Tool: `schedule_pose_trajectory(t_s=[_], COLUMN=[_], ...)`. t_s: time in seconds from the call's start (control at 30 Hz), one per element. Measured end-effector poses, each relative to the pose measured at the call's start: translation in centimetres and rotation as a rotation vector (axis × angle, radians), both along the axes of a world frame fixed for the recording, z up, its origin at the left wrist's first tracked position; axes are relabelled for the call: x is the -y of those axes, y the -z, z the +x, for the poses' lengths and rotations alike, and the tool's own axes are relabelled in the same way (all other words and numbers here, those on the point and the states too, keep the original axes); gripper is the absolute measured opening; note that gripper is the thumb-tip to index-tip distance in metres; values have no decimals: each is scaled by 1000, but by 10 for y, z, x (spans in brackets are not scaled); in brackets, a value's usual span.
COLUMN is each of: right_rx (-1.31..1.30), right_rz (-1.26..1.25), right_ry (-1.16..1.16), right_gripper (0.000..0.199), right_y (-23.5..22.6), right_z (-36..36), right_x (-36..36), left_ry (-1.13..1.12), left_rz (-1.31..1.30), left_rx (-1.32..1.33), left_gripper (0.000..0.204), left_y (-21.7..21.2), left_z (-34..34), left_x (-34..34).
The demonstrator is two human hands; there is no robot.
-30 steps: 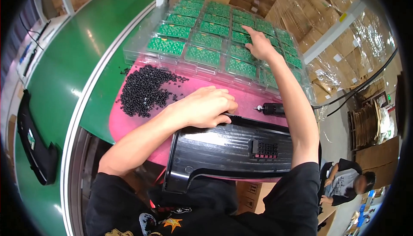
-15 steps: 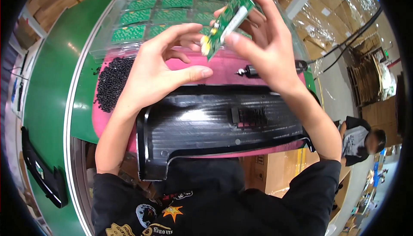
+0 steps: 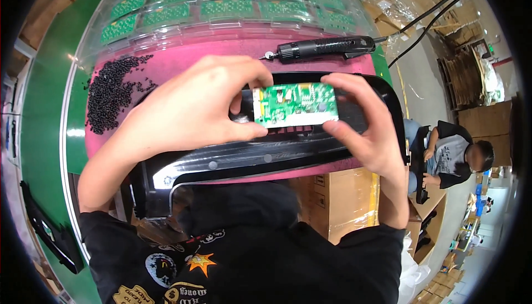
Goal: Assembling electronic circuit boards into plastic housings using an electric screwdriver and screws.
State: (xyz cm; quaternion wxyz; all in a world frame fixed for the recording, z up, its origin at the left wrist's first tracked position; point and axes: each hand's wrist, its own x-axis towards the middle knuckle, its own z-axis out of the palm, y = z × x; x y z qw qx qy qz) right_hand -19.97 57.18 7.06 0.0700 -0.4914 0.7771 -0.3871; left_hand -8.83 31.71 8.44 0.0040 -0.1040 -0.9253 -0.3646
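Observation:
A green circuit board point(image 3: 296, 105) with white and yellow parts is held level over a long black plastic housing point(image 3: 233, 160). My left hand point(image 3: 202, 104) grips the board's left end between thumb and fingers. At its right end, the thumb and fingers of my right hand point(image 3: 363, 124) pinch the two long edges. The board covers most of the slotted opening in the housing beneath it; whether the two touch, I cannot tell. Just beyond the housing, a black electric screwdriver point(image 3: 327, 48) lies on the pink mat point(image 3: 166, 54), its tip pointing left.
A heap of small black screws point(image 3: 113, 90) lies on the mat's left. Clear plastic trays of green boards point(image 3: 227, 10) stand at the back. Another black housing point(image 3: 50, 229) rests on the green bench at left. A cardboard box point(image 3: 352, 201) and a seated person point(image 3: 457, 157) are at right.
The board has come down and nearer, turning from upright to level with its component face up. My left hand has closed on its left end. The view has shifted, showing the screwdriver fully.

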Motion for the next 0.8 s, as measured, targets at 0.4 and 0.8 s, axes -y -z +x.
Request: schedule_pose_trajectory(t_s=[0.4, 0.8], right_rx=[-24, -65], right_rz=[149, 172], right_ry=[46, 63], right_gripper=[49, 50], right_y=[43, 43], right_z=[1, 3], right_x=[-8, -4], left_ry=[25, 25], left_rz=[-150, -160], left_rx=[123, 121], left_gripper=[50, 52], left_y=[41, 37], left_z=[-3, -1], left_x=[-16, -14])
